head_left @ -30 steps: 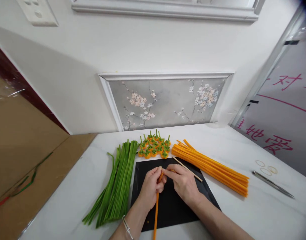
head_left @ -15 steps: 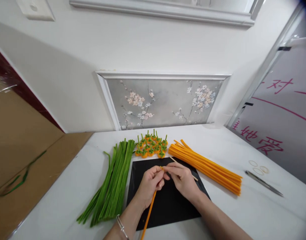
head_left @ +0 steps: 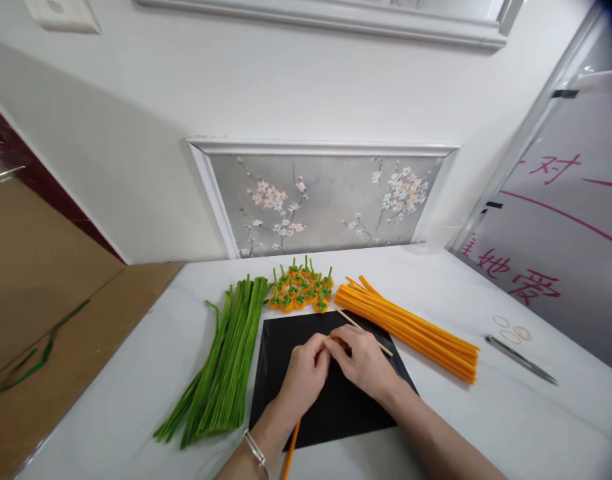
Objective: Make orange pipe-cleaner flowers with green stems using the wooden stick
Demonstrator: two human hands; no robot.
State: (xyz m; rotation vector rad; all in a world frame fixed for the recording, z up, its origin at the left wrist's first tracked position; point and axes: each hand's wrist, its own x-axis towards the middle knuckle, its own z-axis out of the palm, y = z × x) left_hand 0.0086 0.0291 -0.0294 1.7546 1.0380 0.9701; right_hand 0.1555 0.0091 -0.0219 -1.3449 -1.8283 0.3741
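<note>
Over a black mat point(head_left: 346, 413), my left hand point(head_left: 306, 370) and my right hand point(head_left: 361, 353) meet fingertip to fingertip. Both pinch the end of an orange pipe cleaner point(head_left: 291, 450), whose tail hangs out below my left wrist. Little of the pinched end shows between the fingers. Behind the mat stand several small orange shapes with green tops point(head_left: 301, 287). A bundle of green pipe cleaners point(head_left: 231, 360) lies to the left, and a bundle of orange pipe cleaners point(head_left: 409, 327) to the right. Beside my right hand a thin wooden stick point(head_left: 366, 331) crosses the mat's edge.
Silver tweezers point(head_left: 521, 360) and several thin rings point(head_left: 511, 331) lie on the right of the white table point(head_left: 466, 427). Cardboard point(head_left: 86, 333) borders the left side. A white wall with a framed floral panel point(head_left: 326, 200) rises behind, and a board with red writing point(head_left: 561, 220) stands right.
My left hand has turned over more, its knuckles now hiding more of the orange pipe cleaner. My right fingers have curled in closer. The view has shifted slightly.
</note>
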